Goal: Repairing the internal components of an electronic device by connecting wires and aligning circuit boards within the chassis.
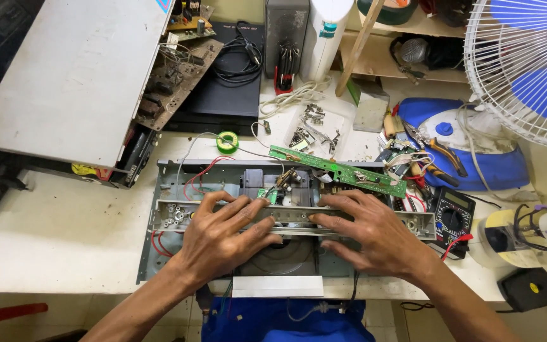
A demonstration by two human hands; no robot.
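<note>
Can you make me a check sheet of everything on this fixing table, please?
Surface: pale worktable, dusty.
Job's things: opened grey player chassis; long metal bar across it; green circuit strip.
Clutter: multimeter, pliers, screws tray, green tape roll.
Hands: left hand and right hand press flat on the bar.
Cables: red wires, black coil.
Surroundings: fan, white casing lid.
</note>
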